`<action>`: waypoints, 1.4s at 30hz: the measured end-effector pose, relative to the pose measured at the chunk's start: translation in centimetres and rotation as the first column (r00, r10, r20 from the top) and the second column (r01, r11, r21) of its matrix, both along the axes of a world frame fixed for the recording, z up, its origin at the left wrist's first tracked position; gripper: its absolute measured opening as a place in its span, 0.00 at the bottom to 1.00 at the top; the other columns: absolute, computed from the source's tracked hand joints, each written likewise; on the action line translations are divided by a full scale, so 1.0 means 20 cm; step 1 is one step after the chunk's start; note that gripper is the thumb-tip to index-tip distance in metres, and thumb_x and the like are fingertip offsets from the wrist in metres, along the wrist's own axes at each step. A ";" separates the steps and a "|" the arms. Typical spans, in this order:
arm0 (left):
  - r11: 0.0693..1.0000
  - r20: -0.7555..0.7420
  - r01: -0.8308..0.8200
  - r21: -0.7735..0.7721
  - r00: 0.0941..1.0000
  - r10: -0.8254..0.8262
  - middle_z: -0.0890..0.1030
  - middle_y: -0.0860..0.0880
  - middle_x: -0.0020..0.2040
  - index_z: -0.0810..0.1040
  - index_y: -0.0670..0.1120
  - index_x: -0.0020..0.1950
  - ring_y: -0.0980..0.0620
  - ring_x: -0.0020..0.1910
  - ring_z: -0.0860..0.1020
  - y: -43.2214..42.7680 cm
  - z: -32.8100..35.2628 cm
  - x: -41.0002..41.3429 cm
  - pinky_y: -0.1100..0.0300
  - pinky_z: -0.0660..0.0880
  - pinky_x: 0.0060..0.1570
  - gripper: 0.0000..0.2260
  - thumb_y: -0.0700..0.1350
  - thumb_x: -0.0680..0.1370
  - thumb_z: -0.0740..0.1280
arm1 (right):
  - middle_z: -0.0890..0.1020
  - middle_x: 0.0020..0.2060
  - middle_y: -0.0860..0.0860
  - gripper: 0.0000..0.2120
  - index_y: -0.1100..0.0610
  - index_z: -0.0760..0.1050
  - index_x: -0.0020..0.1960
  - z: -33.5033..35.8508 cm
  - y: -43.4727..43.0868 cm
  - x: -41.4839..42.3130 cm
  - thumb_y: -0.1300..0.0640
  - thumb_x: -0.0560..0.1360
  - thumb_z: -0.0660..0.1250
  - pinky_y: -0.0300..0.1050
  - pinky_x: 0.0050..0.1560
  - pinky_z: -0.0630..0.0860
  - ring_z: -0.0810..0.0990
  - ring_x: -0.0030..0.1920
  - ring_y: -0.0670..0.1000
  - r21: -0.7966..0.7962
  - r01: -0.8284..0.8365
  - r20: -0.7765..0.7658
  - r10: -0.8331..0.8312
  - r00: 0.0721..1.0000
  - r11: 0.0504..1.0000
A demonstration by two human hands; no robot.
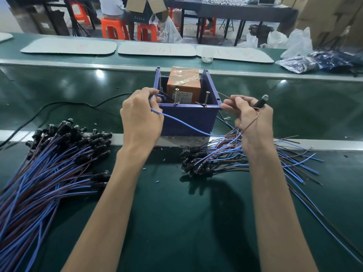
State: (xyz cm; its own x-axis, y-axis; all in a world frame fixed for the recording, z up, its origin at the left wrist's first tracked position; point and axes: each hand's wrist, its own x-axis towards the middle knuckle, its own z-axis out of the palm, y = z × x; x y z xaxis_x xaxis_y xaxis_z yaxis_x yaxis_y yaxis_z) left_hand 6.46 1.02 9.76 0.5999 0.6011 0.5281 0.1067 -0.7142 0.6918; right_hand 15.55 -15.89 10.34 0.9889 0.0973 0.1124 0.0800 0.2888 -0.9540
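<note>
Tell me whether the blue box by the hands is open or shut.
Open: the blue box has no lid, and the orange block inside shows from above.

Two wire heaps [49, 163] [225, 160], two screws [176, 96] [206, 99], one box [188, 120]

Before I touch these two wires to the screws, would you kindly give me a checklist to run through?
1. Blue wire pinched in left hand: ok.
2. Brown wire and lamp held in right hand: ok.
3. Both screws standing upright at the box front edge: ok.
4. Brown wire end on its screw: not ok, it stops short.
5. Blue wire end on its screw: cannot tell, fingers hide it.
6. Lamp lit: cannot tell.
</note>
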 end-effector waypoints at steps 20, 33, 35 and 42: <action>0.792 0.290 0.243 -0.561 0.953 -0.087 0.81 0.50 0.41 0.81 0.43 0.53 0.61 0.36 0.81 0.00 -0.04 0.04 0.66 0.78 0.50 0.08 0.38 0.81 0.63 | 0.83 0.38 0.55 0.12 0.61 0.78 0.46 -0.04 0.02 0.01 0.68 0.80 0.57 0.27 0.25 0.66 0.83 0.33 0.43 -0.167 -0.094 0.024 0.100 0.995 0.981; 0.756 0.284 0.222 -0.616 0.957 -0.049 0.83 0.51 0.40 0.81 0.44 0.47 0.54 0.34 0.83 0.01 -0.05 0.05 0.58 0.79 0.50 0.08 0.38 0.80 0.63 | 0.84 0.34 0.49 0.12 0.59 0.80 0.46 -0.05 0.02 0.03 0.66 0.80 0.58 0.30 0.21 0.63 0.84 0.35 0.44 -0.196 -0.083 -0.007 0.083 0.997 0.977; 0.758 0.273 0.209 -0.618 0.961 -0.042 0.83 0.51 0.40 0.81 0.46 0.46 0.55 0.33 0.82 0.02 -0.04 0.05 0.59 0.79 0.47 0.09 0.38 0.80 0.63 | 0.84 0.33 0.48 0.13 0.58 0.80 0.45 -0.04 0.02 0.03 0.66 0.80 0.58 0.30 0.21 0.63 0.83 0.34 0.43 -0.200 -0.087 -0.007 0.087 0.996 0.976; 0.754 0.239 0.156 -0.638 0.971 0.001 0.83 0.51 0.41 0.81 0.46 0.46 0.56 0.34 0.80 0.03 -0.02 0.04 0.69 0.73 0.35 0.09 0.38 0.80 0.62 | 0.83 0.27 0.47 0.19 0.54 0.81 0.30 -0.04 0.01 0.03 0.68 0.76 0.64 0.30 0.29 0.74 0.80 0.29 0.42 -0.157 -0.090 0.024 0.095 0.995 0.983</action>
